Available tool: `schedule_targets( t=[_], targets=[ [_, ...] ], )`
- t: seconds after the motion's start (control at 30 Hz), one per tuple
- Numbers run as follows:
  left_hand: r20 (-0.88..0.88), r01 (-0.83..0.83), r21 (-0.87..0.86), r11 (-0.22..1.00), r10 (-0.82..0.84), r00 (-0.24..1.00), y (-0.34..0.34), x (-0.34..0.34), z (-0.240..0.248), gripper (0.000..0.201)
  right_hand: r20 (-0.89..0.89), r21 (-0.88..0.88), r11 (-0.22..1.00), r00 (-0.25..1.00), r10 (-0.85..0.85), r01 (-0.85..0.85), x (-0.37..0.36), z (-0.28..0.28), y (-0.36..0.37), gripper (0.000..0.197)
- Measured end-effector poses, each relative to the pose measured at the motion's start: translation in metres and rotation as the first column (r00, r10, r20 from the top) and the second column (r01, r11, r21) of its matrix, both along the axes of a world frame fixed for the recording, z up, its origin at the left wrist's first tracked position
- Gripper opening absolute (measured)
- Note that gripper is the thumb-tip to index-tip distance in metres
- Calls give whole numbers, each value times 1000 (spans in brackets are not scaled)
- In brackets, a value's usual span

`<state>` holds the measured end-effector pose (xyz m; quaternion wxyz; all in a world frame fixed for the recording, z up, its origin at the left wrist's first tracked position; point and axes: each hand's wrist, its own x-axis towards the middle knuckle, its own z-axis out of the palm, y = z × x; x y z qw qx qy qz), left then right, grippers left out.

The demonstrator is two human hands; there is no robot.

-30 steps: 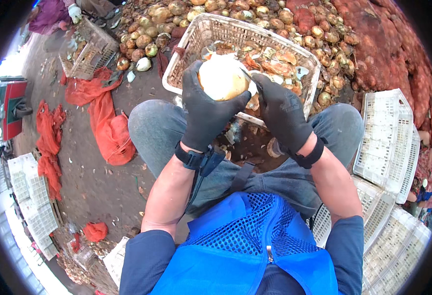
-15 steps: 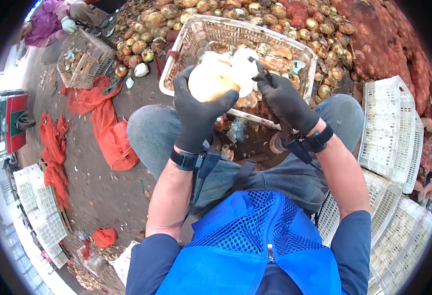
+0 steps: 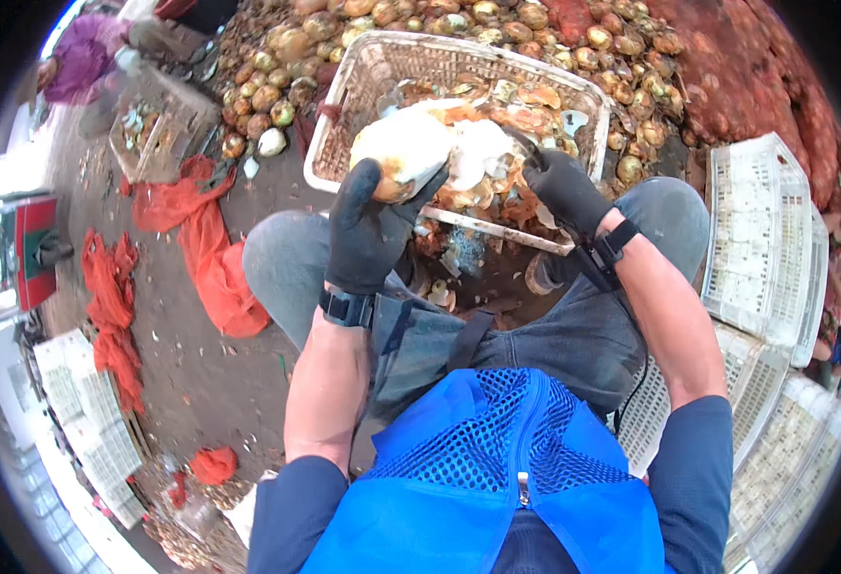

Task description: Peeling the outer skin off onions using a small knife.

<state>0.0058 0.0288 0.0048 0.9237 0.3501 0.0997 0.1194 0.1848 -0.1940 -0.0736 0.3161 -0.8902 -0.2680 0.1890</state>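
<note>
At upper centre, the black-gloved left hand (image 3: 368, 230) clasping a round pale onion (image 3: 396, 151) has parted from the black-gloved right hand (image 3: 568, 196) gripping a dark slim tool (image 3: 524, 145), likely ending one peeling cut.

The left grip (image 3: 368, 230) does not wrap the left side of the onion (image 3: 396, 153) any more; its fingers now hold it from the near side. The right grip (image 3: 568, 191) is now farther to the right, and its knife (image 3: 524, 143), against the onion one second ago, is apart from it. Between them I see a pale peel (image 3: 482, 153), lower than before.
</note>
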Motion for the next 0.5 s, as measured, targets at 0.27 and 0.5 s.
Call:
schedule_targets(
  t=[0.27,0.5],
  targets=[
    [24,28,-128,991,-25,999,-3,1,3,78,-386,371,898,919,-83,237,-41,105,19,29],
    [-63,88,141,986,-80,995,-1,-3,-2,81,72,534,843,997,30,-64,-75,121,17,21]
  ],
)
